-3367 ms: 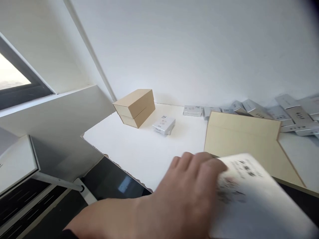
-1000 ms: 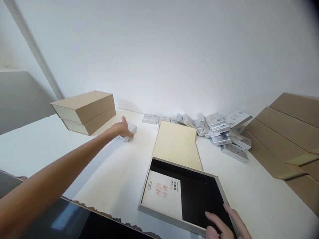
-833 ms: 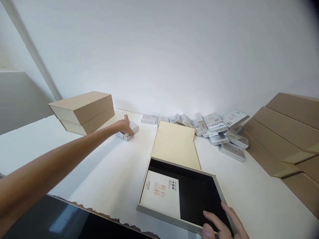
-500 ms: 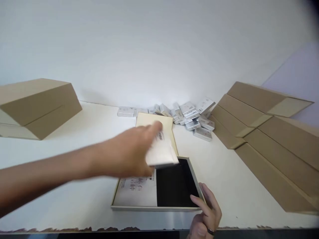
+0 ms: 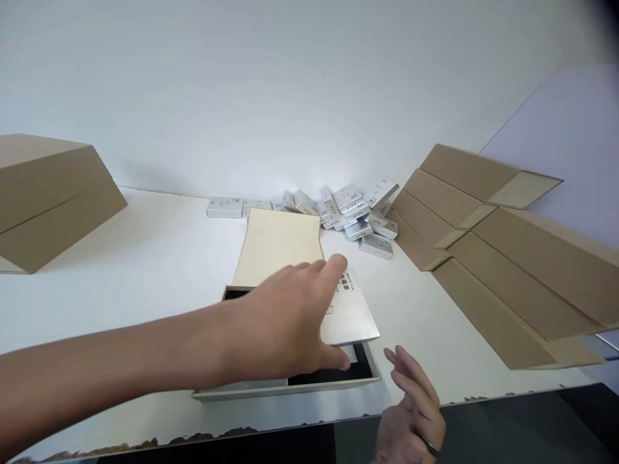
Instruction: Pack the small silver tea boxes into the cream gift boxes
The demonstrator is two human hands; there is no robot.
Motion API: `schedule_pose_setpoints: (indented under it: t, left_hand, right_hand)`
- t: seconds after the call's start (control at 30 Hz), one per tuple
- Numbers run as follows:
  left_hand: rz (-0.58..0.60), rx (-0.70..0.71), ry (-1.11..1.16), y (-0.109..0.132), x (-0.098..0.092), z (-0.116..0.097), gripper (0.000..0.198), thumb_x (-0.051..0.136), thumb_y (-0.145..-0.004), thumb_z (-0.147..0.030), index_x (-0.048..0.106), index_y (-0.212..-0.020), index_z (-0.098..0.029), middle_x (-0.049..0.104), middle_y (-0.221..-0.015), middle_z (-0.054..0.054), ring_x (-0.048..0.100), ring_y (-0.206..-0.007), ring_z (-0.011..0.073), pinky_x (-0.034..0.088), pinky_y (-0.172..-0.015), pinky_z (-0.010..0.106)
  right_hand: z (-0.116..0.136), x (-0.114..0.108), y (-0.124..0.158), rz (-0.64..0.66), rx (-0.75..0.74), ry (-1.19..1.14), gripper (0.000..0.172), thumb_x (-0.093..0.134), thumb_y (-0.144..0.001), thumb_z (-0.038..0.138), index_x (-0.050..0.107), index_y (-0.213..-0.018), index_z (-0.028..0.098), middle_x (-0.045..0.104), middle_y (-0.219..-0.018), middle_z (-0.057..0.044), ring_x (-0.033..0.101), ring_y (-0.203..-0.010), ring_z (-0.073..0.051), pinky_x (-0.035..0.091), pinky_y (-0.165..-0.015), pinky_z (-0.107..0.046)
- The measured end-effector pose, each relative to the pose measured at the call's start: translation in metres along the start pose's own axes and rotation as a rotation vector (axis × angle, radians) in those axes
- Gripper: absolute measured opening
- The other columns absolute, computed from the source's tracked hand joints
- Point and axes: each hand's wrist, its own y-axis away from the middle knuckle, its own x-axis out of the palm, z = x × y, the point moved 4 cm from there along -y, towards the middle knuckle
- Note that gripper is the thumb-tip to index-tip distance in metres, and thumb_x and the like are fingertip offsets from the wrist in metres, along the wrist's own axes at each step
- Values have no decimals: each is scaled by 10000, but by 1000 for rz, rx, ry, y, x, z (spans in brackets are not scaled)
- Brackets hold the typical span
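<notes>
My left hand (image 5: 285, 322) reaches across the table and grips a small silver-white packet (image 5: 351, 312) with printed characters, holding it over the right side of an open flat box (image 5: 285, 386) with a black inside. The box's beige lid (image 5: 280, 245) lies flipped open behind it. My right hand (image 5: 411, 412) hovers just off the box's front right corner, fingers spread, holding nothing, with a ring on one finger. Most of the box's inside is hidden behind my left hand.
A heap of several silver-white packets (image 5: 348, 212) lies against the back wall. Two stacked brown boxes (image 5: 48, 200) stand at far left. Flattened brown cardboard sleeves (image 5: 498, 251) lean at right. The white table's front edge (image 5: 483, 394) runs just below my hands.
My left hand reached out to a lone packet at the back left, picked it up and carried it over the open box. My right hand let go of the box's rim.
</notes>
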Motion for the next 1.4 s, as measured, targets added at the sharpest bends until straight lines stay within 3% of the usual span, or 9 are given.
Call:
schedule_pose_setpoints:
  t: [0.17,0.27,0.43,0.57,0.7,0.83,1.1,1.27,1.4]
  left_hand:
    - [264,74,-54,-6,40,-4,1150,862,-613,-584,287,-1486,-104,386,-1537,222,328,-1431,412,212,-1196,595]
    - [174,51,-68,5,27,0,1148,905,-575,-529,318,-1476,-126,464,-1485,187,427,-1372,369,321,-1162,519]
    - [234,-131,-133,39,16,26,1111,971,-428,-467,459,-1357,-137,571,-1349,172,550,-1222,376,445,-1057,495]
    - [229,-149,-194,48,31,40,1051,934,-547,-401,405,-1410,-117,584,-1322,179,568,-1187,381,458,-1033,524]
    - [193,-132,-217,45,37,40,813,861,-621,-413,507,-1299,-135,626,-1231,161,615,-1073,375,512,-938,536]
    - [218,-94,-304,44,33,36,865,817,-648,-410,456,-1374,-107,632,-1201,184,629,-1040,382,525,-909,534]
    - [459,-70,-404,25,24,26,974,885,-576,-389,476,-1448,-250,689,-1119,163,660,-991,388,552,-804,469]
    - [455,-84,-370,22,29,25,1038,919,-465,-292,525,-1424,-236,685,-1175,170,652,-1006,414,554,-801,490]
    - [433,-119,-181,39,18,36,1221,902,-511,-338,280,-1554,-215,576,-1367,221,584,-1190,414,512,-942,520]
  right_hand:
    - [31,-12,-43,130,-161,4,349,379,-1012,355,662,-1188,250,588,-1355,-70,593,-1206,-277,478,-950,-459]
    - [59,0,-74,268,-267,55,342,441,-999,409,593,-1255,240,554,-1373,-98,556,-1241,-284,471,-982,-467]
    - [69,69,-100,1218,-256,410,653,654,-862,567,472,-1388,225,551,-1347,-134,547,-1230,-301,526,-955,-464]
    - [62,107,-107,1601,-329,518,768,722,-741,630,555,-1354,197,636,-1048,-84,635,-929,-287,550,-731,-412]
    - [60,119,-107,1719,-391,614,617,805,-645,424,653,-1216,248,547,-850,-2,545,-665,-198,392,-511,-302]
    - [62,121,-105,1783,-454,635,438,814,-650,397,695,-1047,253,504,-817,8,470,-624,-169,312,-488,-281]
    - [61,127,-106,1986,-358,661,382,726,-700,441,670,-1002,215,520,-907,-50,532,-741,-228,437,-617,-352]
    - [60,124,-105,1997,-304,610,359,694,-722,405,642,-1018,209,504,-967,-72,555,-849,-265,492,-726,-420]
    - [60,113,-101,1910,-209,515,375,665,-803,396,611,-1139,236,481,-1249,-118,484,-1169,-333,438,-979,-515]
